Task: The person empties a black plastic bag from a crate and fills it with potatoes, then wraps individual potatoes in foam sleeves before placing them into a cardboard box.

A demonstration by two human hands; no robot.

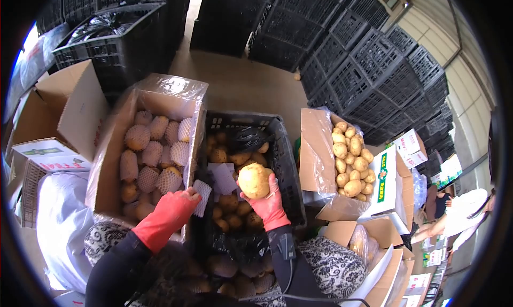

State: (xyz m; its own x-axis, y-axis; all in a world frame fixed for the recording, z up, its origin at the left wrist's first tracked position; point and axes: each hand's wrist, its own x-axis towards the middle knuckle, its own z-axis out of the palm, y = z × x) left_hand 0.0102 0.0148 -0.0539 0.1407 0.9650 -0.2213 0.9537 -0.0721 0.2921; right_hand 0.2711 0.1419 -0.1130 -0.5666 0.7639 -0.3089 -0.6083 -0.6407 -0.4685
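My right hand (266,203), in a red glove, holds a large round potato (254,181) above a black crate (278,146) of loose potatoes. The red-gloved left hand (179,208) pinches a white foam net sleeve (202,198) at the crate's left edge. Several more sleeves (222,179) lie flat on the potatoes in the crate. Left of it, a cardboard box (115,146) lined with clear plastic holds potatoes in foam nets (148,180).
Another open box (315,152) of bare potatoes (352,157) stands at the right. Black crates (368,66) are stacked behind. An open carton (80,109) is at the left. A person in white (465,213) is at the far right.
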